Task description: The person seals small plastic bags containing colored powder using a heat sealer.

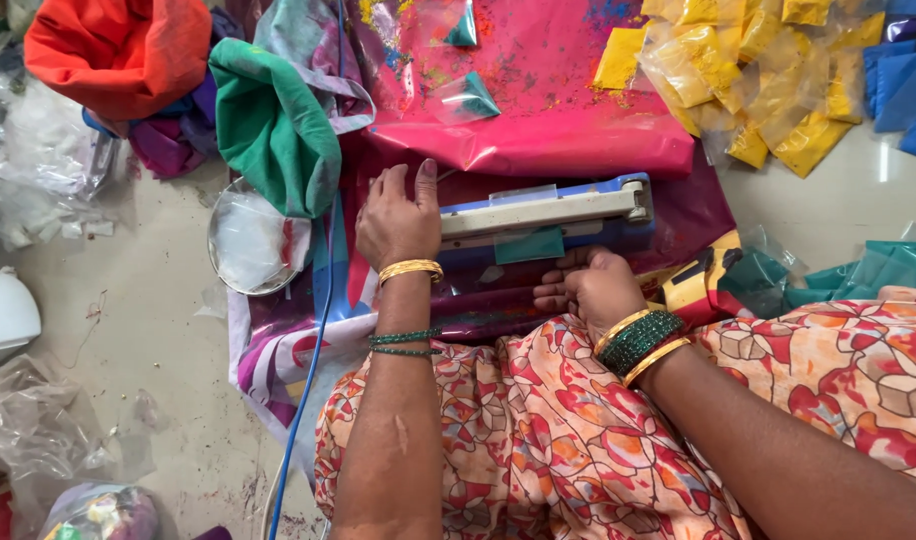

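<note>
**A:** From the head view, where does trouble start?

**B:** At the heat sealer (543, 215). The left hand (398, 222) lies flat on the near end of its arm, fingers spread, pressing rather than gripping. The small pouch of green powder (529, 245) sits clamped under the bar, its lower part sticking out toward the person. The right hand (590, 288) is curled just below it; its fingertips are tucked under, so I cannot tell whether they pinch the pouch's edge or only rest beside it.

**A:** So the risk?

**B:** I'd judge two: fingers too near the hot bar, and a pouch that sits skewed, giving a crooked seam that leaks powder.

**A:** And room to move?

**B:** Tight. The lap in the printed orange dress (538, 440) presses against the sealer's front. The blue cord (313, 350) trails down on the left, near the left forearm, easy to snag. A steel bowl (250, 240) sits just left of that hand. Yellow packets (748, 75) crowd the far right, teal packets (858, 272) the near right. The bare floor (148, 330) at left is the open side.
</note>
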